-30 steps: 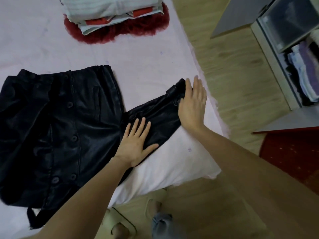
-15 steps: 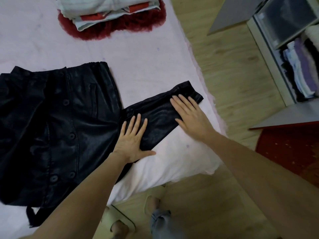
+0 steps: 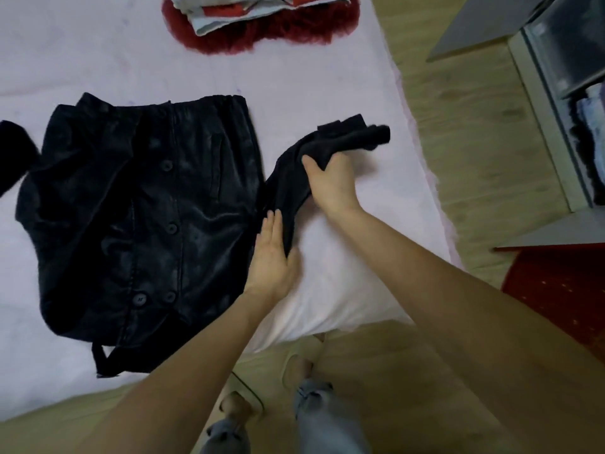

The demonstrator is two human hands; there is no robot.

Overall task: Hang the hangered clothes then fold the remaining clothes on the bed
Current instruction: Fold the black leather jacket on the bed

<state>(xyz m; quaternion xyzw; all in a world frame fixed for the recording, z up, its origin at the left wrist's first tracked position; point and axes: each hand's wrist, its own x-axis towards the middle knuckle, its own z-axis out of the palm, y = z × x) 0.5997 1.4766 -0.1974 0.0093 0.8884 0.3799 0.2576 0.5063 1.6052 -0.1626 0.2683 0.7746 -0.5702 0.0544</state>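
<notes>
A black shiny buttoned jacket [image 3: 140, 217] lies spread flat on the pale pink bed [image 3: 98, 67]. Its right sleeve [image 3: 347, 139] stretches out toward the bed's right edge and is lifted and bunched. My right hand [image 3: 330, 185] grips that sleeve near its middle, thumb on top. My left hand [image 3: 273, 253] lies with straight fingers against the sleeve's base, next to the jacket body. The other sleeve [image 3: 13, 155] reaches off to the far left.
A stack of folded clothes [image 3: 262, 11] sits on a red fluffy item at the bed's far end. Wooden floor runs along the right and front. An open wardrobe [image 3: 563, 103] with stacked clothes stands at the right, a red rug [image 3: 563, 290] below it.
My right hand went from lying flat on the sleeve to gripping it and lifting it off the bed. My left hand shifted to the sleeve's base. The view moved left.
</notes>
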